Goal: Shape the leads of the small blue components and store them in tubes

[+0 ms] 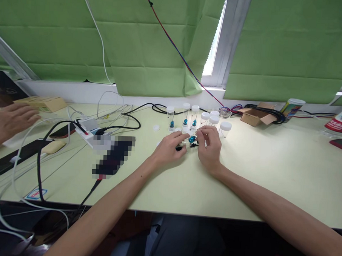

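A small shiny blue piece (192, 139) with what look like thin stems or wires sits between my two hands, just above the table. My right hand (210, 146) is closed in a pinch at its upper right side. From the left, my left hand (171, 146) curls its thumb and index finger around the near side; what lies between them is hard to make out. Small dark bits (193, 145) show under the blue piece. Behind my hands stand clear vials with white caps, among them a vial (185, 115) with a similar blue piece inside.
A loose white cap (156, 127) lies left of the vials. An open cardboard box (255, 116) with black cable, a printed can (292, 108) and a bottle (341, 120) stand right. Left are a power strip (87, 133), cables, a phone (19, 155) and another person's hand (14, 121).
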Demonstrator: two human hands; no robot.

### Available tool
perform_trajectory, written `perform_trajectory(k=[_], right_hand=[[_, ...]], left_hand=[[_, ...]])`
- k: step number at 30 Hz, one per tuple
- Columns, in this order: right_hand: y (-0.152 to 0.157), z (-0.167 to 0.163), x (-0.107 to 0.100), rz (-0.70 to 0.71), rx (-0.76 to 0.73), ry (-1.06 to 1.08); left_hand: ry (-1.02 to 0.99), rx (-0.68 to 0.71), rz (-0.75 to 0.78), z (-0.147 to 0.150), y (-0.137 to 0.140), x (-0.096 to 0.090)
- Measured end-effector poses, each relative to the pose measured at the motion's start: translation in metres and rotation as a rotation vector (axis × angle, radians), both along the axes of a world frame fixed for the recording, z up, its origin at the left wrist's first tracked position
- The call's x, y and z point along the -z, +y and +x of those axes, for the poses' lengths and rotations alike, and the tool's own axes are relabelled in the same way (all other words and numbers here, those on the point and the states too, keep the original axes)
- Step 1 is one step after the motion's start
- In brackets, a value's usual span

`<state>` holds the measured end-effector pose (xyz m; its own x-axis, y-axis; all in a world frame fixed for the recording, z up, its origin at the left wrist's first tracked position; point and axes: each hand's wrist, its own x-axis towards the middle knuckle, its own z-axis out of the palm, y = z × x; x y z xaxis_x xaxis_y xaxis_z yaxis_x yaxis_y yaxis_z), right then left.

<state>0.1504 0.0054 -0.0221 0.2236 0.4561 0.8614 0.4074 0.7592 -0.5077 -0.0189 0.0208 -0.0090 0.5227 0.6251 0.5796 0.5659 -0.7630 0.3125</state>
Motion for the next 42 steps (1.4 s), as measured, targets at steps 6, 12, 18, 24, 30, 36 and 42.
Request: perform_trajectory(k=[6, 12, 18, 24, 30, 36, 42], right_hand=[[0.0008, 0.0, 0.0006, -0.014, -0.029, 0.015], [-0.0003, -0.0003, -0.0018, -0.031, -0.034, 0.031], [0.0002, -0.001, 0.0009, -0.109, -0.074, 0.039], [-0.0024, -0.0023, -0.0002, -0.146, -0.085, 0.03], [-0.0005, -0.0017, 0.0025, -0.174, -0.077, 0.035], [-0.0001, -0.0005, 0.0037, -0.196, -0.087, 0.055], [0.0003, -0.0019, 0.005, -0.193, -0.137, 0.083]], left_hand=[[-0.013, 0.014, -0.003, 0.0013, -0.0006, 0.0003], [-0.04, 0.022, -0.005, 0.0015, 0.0001, 0.0026], [-0.042, 0.032, 0.005, 0.0027, -0.0021, 0.001], [-0.04, 0.038, -0.008, 0.0039, -0.0044, -0.0003], [-0.05, 0.046, -0.007, 0.0043, -0.0027, 0.0007], [-0.05, 0.049, -0.008, 0.0045, -0.0047, -0.001], [-0.063, 0.049, -0.014, 0.0041, -0.003, 0.0008]])
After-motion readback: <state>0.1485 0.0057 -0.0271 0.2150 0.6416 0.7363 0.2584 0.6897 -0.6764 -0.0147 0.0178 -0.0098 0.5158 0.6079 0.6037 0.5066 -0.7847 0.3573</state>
